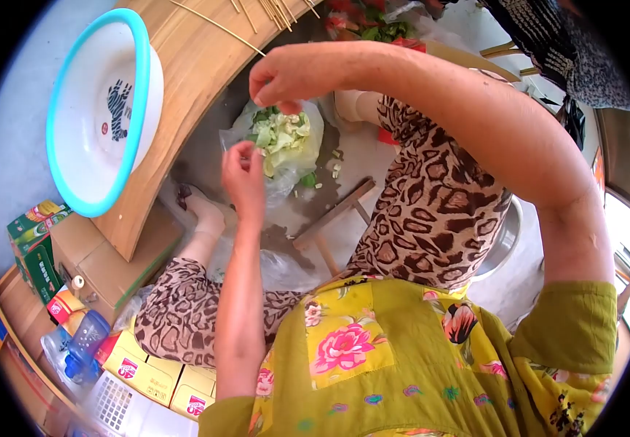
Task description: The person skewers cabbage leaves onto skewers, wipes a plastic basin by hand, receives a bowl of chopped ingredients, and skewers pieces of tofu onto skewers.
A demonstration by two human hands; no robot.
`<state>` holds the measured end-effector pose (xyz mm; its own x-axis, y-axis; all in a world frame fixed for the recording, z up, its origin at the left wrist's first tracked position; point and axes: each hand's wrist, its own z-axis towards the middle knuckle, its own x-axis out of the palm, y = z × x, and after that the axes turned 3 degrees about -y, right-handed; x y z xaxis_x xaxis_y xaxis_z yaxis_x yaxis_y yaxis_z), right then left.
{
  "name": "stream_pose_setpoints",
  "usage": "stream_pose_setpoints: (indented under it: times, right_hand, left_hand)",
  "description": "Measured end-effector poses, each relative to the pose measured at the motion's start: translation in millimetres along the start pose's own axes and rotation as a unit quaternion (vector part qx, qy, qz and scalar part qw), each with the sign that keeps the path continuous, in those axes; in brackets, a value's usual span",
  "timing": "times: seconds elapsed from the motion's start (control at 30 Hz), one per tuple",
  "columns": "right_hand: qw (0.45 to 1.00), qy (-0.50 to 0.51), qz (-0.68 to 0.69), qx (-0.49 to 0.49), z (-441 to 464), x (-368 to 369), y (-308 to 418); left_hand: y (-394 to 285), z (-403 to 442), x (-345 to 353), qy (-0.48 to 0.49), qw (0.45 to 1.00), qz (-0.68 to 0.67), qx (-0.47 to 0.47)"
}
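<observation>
Turquoise-rimmed basin (143, 73), white with a zebra print inside, is parked over the left edge of the wooden worktop (184, 80), so a good bit of that edge is covered. Thin wooden sticks (278, 14) are strewn along the worktop's top edge, where everything gets cut off by the view. One longer stick (213, 23) is angled past the curved edge to the right hand (277, 81); whether it's held or just passes behind can't be made out. That hand's fingers are curled, their tips mostly hidden. On the left hand (243, 175) the fingers are bent toward the thumb, but whether anything's being pinched can't be told, sorry.

Chopped greens (286, 140), pale and leafy, are piled in a clear plastic bag (278, 193) on the floor (362, 156), just off the curved edge, under both hands and partly blocked by them. A few scraps have been dropped beside it. By the worktop's bottom corner a cardboard box (96, 255) is partly covered. Behind the right leg, a metal bowl (508, 244) is mostly hidden.
</observation>
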<state>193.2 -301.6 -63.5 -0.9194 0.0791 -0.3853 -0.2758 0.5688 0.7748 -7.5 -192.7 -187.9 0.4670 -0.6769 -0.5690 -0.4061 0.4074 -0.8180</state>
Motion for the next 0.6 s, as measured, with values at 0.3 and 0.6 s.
stream_pose_setpoints:
  times: [0.3,0.6]
  right_hand:
    - [0.982,-0.101,0.159,-0.001,12,-18,0]
    - [0.967,-0.17,0.189,-0.005,23,-28,34]
  left_hand:
    - [84,-101,59,0.429,0.873,0.221,0.065]
    - [164,-91,120,0.423,0.834,0.35,0.045]
